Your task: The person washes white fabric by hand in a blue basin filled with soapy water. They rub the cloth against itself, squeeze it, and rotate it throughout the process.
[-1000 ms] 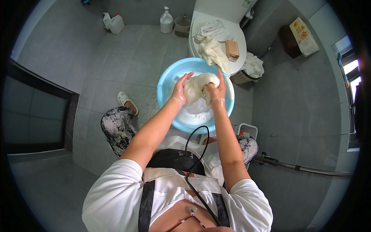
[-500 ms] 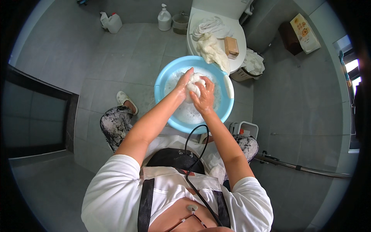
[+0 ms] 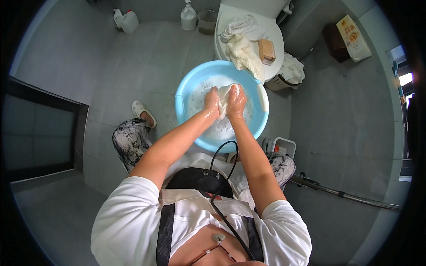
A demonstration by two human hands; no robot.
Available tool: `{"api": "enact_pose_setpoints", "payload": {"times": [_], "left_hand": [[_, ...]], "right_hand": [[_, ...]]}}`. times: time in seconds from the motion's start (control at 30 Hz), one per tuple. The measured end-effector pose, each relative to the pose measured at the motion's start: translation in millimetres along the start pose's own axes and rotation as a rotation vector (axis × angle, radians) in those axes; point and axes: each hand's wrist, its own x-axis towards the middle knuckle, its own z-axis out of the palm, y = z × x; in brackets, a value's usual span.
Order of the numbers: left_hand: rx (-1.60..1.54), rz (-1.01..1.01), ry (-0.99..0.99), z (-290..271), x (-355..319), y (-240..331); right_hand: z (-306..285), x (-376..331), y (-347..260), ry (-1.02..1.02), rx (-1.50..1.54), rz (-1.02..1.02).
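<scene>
Both my hands grip a wet white cloth [image 3: 224, 98] over a light blue basin [image 3: 183, 91] of sudsy water [image 3: 218, 131]. My left hand [image 3: 212, 103] is closed on the cloth's left side. On its right side my right hand [image 3: 237, 101] is wrapped round it, with foam on the fingers. Between the hands the cloth is bunched and stretched a little. Its lower end hangs close to the suds; whether it touches them I cannot tell. A white washboard-like piece or handle [image 3: 262, 97] sits at the basin's right rim.
Beyond the basin, the toilet [image 3: 277, 53] carries a cream knitted cloth [image 3: 244, 55], a white cloth [image 3: 244, 29] and a brown box [image 3: 266, 52]. A waste basket [image 3: 279, 83] stands beside it. A pump bottle [image 3: 188, 18], a grey bucket [image 3: 207, 23] and a white jug [image 3: 130, 22] line the back wall.
The cloth was a compact ball pressed between my hands; now it is opened out and drawn between them. My right-hand fingers have curled from spread to closed, and both hands sit slightly lower.
</scene>
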Motion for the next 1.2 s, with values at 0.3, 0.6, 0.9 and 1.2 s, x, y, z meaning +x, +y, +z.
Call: {"api": "enact_pose_setpoints", "payload": {"times": [0.3,0.6,0.9,1.2], "left_hand": [[0.039,-0.339,-0.091,-45,19,33],[1.593,0.519,-0.162,-67,11,20],[2.293,0.491,-0.333,-63,35,-1],[2.421,0.668,-0.346,-67,58,-18]], "right_hand": [[-48,23,49,-0.213,-0.482,0.195],[-44,2,39,-0.555,-0.584,-0.102],[-24,-13,73,-1.114,-1.082,0.146],[-17,-9,99,-0.825,-0.975,-0.016]]}}
